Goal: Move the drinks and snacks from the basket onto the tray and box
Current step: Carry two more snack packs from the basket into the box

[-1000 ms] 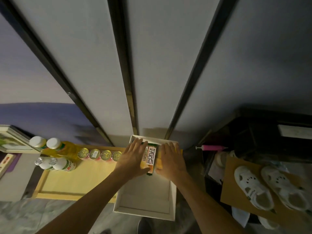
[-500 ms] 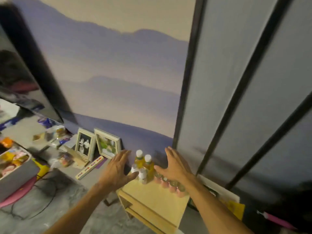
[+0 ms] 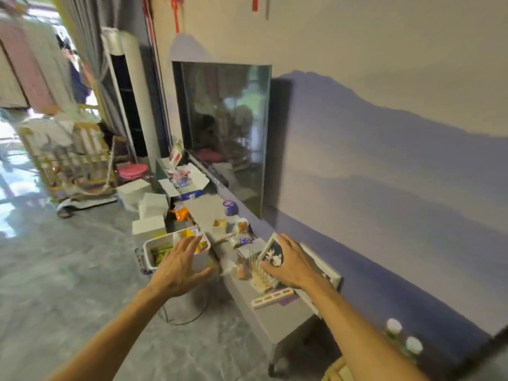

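Your view had swung left. A second earlier both hands were setting a snack pack into the white box; now the box was out of sight. Only the tray's corner (image 3: pixel 334 372) and two capped bottles (image 3: pixel 393 326) showed at lower right. Your left hand (image 3: pixel 180 266) hung over the near side of the basket (image 3: pixel 147 248), fingers spread and straight, holding nothing. Your right hand (image 3: pixel 288 264) was likewise open and empty, in front of a photo frame (image 3: pixel 272 254) on the grey worktop (image 3: pixel 275 320); I could not tell whether it touched the frame. The basket sat just beside the worktop's left edge, with yellow and green packets (image 3: pixel 189 234) in it. Judged from this, the last placing was done and a fresh pick was starting. With the basket stocked, the task stood partway. Motion blur hid which packet lay nearest your left hand.
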`<action>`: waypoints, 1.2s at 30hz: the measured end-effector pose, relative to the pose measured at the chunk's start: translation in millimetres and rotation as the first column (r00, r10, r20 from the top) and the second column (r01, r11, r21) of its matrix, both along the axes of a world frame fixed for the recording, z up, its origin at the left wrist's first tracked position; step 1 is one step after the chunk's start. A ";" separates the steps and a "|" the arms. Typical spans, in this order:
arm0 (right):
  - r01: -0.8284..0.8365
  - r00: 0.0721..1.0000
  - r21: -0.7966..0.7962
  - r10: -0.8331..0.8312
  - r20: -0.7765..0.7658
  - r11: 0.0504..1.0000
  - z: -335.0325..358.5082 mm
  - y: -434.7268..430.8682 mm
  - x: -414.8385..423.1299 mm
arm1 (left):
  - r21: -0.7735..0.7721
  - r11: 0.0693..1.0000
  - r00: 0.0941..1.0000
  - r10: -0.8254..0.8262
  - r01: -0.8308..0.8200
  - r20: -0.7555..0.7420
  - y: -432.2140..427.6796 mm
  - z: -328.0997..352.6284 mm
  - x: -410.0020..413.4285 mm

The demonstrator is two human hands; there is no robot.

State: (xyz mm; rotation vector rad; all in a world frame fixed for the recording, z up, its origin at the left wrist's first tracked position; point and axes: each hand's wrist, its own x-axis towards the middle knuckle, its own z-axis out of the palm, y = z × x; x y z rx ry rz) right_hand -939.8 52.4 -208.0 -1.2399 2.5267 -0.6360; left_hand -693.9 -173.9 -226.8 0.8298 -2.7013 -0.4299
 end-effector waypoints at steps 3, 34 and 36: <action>-0.091 0.996 0.020 0.091 -0.023 0.996 -2.9 -67.1 24.5 | 0.017 0.998 0.999 0.052 -0.052 0.008 -43.3 -3.3 33.4; -0.349 0.937 0.303 0.333 0.103 0.887 -193.4 -645.2 -75.4 | 0.201 0.857 0.852 0.391 -0.475 0.348 -484.5 -190.1 -70.7; -0.316 0.948 0.333 0.306 0.086 0.888 -217.8 -673.1 -80.3 | 0.225 0.840 0.841 0.396 -0.493 0.368 -513.0 -214.5 -87.4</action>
